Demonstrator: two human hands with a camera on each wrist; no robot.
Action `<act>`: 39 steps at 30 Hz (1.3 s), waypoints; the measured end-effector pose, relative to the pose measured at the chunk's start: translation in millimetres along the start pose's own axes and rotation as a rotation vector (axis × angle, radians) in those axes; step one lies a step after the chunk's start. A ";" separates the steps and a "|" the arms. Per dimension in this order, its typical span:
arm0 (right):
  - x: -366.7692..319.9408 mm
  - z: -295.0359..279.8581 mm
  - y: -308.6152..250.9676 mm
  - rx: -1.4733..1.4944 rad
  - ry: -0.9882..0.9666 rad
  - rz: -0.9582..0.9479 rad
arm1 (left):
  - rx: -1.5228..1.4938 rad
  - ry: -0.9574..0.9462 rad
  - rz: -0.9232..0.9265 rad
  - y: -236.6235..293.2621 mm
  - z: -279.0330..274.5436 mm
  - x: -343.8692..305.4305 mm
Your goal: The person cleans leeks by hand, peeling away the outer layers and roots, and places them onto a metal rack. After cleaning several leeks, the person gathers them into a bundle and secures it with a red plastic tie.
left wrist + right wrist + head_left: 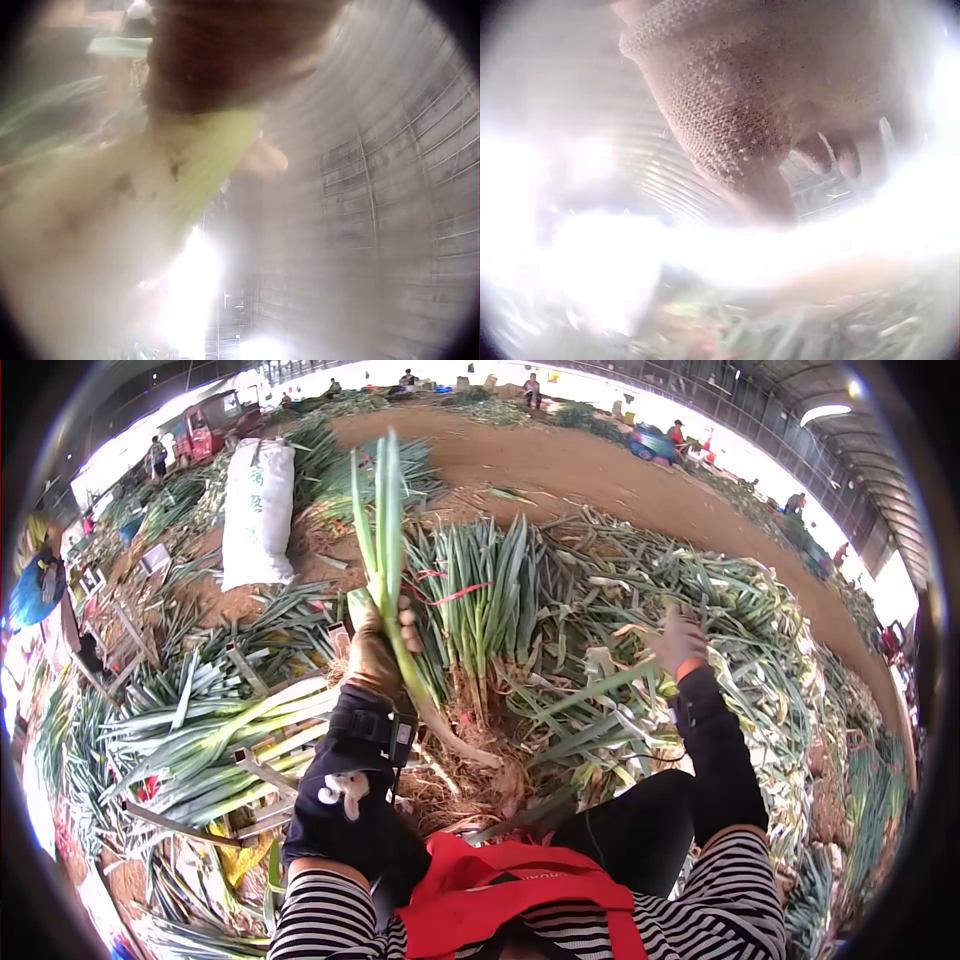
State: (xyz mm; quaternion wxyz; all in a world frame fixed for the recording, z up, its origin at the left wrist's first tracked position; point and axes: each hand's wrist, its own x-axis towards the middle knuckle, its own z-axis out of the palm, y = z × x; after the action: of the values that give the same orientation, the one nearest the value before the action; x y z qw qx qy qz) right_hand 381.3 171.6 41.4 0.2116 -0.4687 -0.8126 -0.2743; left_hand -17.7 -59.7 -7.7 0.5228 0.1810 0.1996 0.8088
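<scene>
My gloved left hand (376, 655) grips a long green onion (384, 550), its leaves pointing up and away and its pale root end slanting down toward my lap. In the left wrist view a blurred whitish-green stalk (214, 154) runs out from under the brown glove (232, 60). To the right, my gloved right hand (680, 640) is over a heap of stripped leaves (740, 620); its fingers hang loosely in the right wrist view, with nothing between them. Between the hands stands a bundle of green onions (475, 585) with red ties, roots toward me.
More green onions (210, 740) lie at my left on a metal frame (180, 825). Beyond them stands a tall white sack (258, 510). A dirt path (480, 445) curves behind the heap, with people and a red vehicle (205, 430) farther off.
</scene>
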 end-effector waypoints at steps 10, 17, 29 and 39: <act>-45.0 -34.9 -212.3 1.541 -0.372 -0.226 | -0.051 -0.179 -0.102 -52.2 37.3 -14.6; -30.7 -36.7 -230.0 1.580 -0.588 -0.075 | 0.197 -0.181 0.067 -66.7 29.3 -12.3; -29.6 -26.7 -243.4 1.816 -0.495 -0.017 | 0.632 0.036 0.008 -62.7 33.2 -20.7; -33.8 -14.1 -241.7 2.043 -0.754 0.284 | 0.530 0.015 0.093 -69.5 17.6 -20.1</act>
State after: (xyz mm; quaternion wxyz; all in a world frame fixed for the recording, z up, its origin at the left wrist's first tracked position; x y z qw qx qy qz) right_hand 186.3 41.6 -28.0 0.2678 -0.2155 -0.6081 0.7156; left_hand 52.7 -49.8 -29.9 0.4179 0.3147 0.3997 0.7527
